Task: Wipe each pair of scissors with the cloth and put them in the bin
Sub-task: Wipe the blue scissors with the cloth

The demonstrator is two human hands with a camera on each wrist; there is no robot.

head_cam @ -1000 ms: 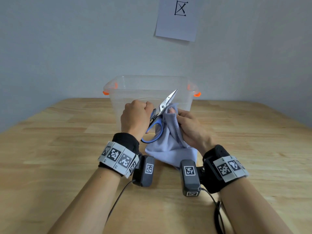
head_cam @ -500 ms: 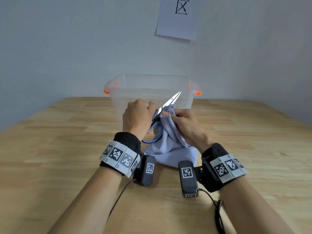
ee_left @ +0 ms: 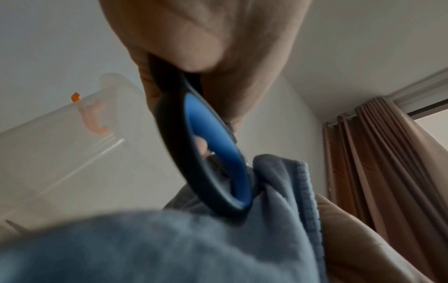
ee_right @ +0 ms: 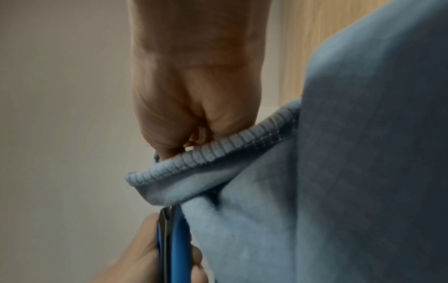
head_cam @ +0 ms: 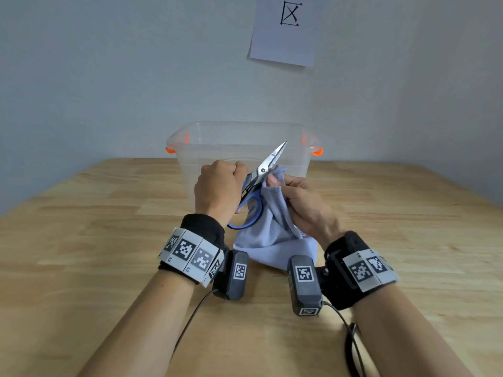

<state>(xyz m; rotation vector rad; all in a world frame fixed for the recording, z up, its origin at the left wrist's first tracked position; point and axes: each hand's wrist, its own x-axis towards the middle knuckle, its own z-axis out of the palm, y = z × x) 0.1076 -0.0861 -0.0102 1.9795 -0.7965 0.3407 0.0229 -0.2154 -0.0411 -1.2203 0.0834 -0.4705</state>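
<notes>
Head view: left hand (head_cam: 217, 186) fisted round scissors (head_cam: 261, 175) before bin (head_cam: 239, 148); right hand (head_cam: 302, 205) pinching cloth (head_cam: 269, 235) against blades. Left wrist view alone: curtain (ee_left: 378, 162).

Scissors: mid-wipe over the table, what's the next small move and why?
Probably draw the cloth up along the blades toward the tip. The right hand pinches the cloth near the pivot of the scissors, while the left hand grips the blue handles. The upper blades are bare, and the bin waits behind.
</notes>
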